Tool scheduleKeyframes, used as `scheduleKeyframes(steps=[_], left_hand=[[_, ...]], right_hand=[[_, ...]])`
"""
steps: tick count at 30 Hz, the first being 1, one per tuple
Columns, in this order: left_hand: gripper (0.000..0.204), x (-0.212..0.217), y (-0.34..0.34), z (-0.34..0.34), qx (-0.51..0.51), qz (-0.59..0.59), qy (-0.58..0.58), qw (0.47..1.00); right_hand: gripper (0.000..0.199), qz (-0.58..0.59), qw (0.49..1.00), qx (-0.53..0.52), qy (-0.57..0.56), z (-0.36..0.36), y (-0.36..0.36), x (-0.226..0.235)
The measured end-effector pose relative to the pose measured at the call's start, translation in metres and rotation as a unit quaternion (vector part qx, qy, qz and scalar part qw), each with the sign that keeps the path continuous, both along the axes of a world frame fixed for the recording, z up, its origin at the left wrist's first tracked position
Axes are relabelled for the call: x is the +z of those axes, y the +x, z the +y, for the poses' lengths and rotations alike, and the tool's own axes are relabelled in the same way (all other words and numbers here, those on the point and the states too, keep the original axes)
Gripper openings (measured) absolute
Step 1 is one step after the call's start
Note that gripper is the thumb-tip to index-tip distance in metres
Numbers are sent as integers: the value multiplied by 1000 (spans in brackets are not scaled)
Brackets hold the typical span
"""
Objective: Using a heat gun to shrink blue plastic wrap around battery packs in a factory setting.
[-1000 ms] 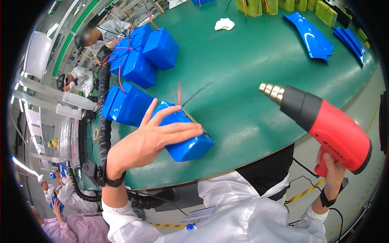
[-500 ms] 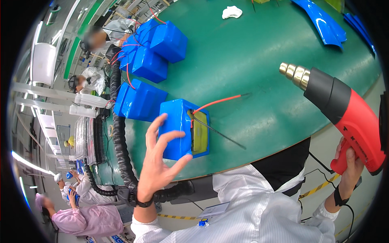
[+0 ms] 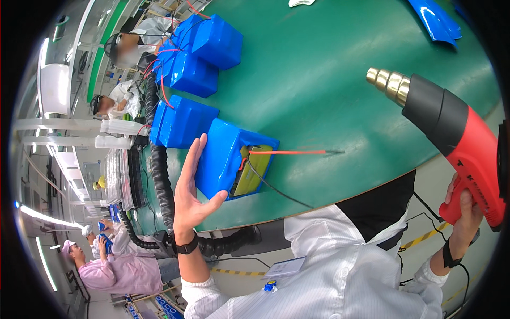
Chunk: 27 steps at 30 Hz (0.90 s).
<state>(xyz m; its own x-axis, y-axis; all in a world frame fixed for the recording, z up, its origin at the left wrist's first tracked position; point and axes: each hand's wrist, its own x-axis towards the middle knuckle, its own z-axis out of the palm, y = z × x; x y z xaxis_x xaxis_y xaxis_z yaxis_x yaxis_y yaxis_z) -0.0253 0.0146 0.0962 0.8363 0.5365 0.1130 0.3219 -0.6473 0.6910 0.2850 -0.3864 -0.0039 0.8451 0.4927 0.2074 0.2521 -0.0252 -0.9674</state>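
A blue-wrapped battery pack lies on the green table, turned at an angle. Its right end is uncovered and shows a yellow-green face, from which a red wire and a black wire stick out. My left hand is at the pack's near left side, thumb and fingers spread around its corner. Whether the fingertips press on the wrap is hard to tell. At the right, my right hand grips the handle of a red and black heat gun. The gun's stepped metal nozzle points up and left, away from the pack.
More blue-wrapped packs with wires stand at the table's left side. A black corrugated hose runs along that edge. Loose blue film lies far right, beside the bare green tabletop. Co-workers are at the left.
The battery pack has turned, its open end swinging slightly toward the upper right. My left hand has moved from over its top to its left side. The heat gun stays in my right hand.
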Motion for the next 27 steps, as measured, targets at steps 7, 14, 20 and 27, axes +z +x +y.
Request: scheduleKeyframes(steps=[7, 14, 20, 27], left_hand=[[78, -7, -7, -8, 33, 62, 97, 993], [78, -7, -11, -1, 19, 69, 114, 991], [84, -12, -18, 6, -9, 25, 85, 996], [88, -35, -23, -2, 30, -27, 100, 994]], right_hand=[[42, 10, 1000, -8, -9, -5, 3, -3], [44, 1, 1000, 2, -24, 1, 2, 1], [46, -9, 1000, 1, -9, 1, 2, -6], [47, 6, 1000, -14, -13, 4, 0, 0]])
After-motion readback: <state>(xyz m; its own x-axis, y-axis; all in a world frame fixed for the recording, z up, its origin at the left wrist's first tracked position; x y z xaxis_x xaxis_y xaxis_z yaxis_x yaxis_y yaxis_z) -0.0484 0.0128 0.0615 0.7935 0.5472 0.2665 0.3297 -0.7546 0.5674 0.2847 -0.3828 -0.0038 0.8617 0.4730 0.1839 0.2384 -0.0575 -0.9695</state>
